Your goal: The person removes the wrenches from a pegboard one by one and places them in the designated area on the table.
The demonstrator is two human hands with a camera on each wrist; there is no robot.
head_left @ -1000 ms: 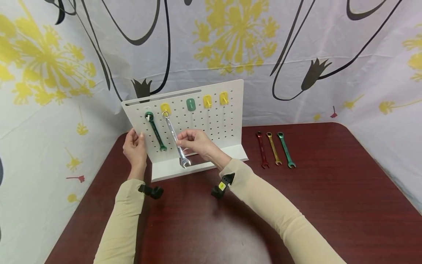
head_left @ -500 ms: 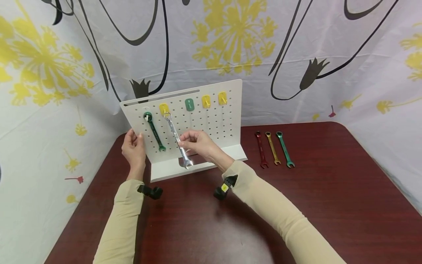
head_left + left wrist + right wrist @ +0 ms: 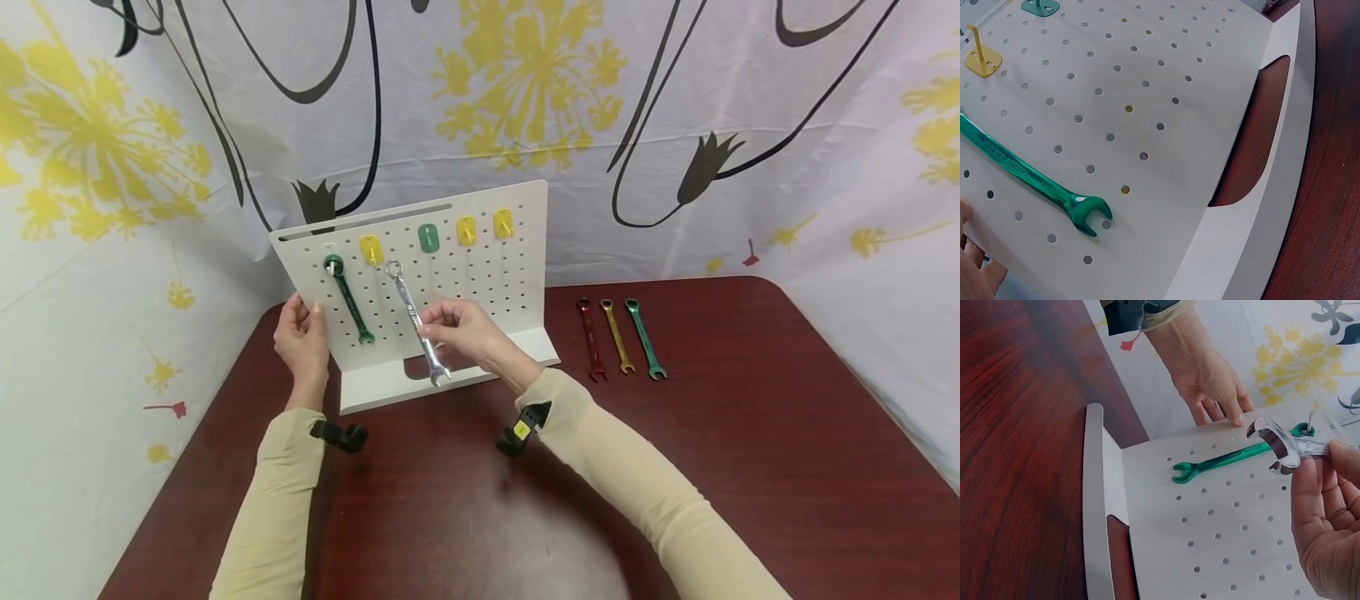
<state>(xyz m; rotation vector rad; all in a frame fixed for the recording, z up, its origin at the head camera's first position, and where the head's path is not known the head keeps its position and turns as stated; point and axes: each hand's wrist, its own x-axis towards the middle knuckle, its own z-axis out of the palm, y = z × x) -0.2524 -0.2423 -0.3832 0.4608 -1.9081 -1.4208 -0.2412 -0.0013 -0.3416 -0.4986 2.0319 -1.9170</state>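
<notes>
Since your right grip (image 3: 465, 332) is just pinching the silver wrench (image 3: 408, 303) mid-shaft, go easy while your left grip (image 3: 302, 340) holds the pegboard (image 3: 450, 271) steady.

Head camera looks forward and down from above, taking in the whole pegboard (image 3: 487, 279) and surface (image 3: 450, 508). Left-wrist camera looks across the pegboard's face from its left end, close up; right-wrist camera faces that end, also near, and apparently rolled sideways. Both wrist views share the hanging green wrench (image 3: 1029, 172).
</notes>
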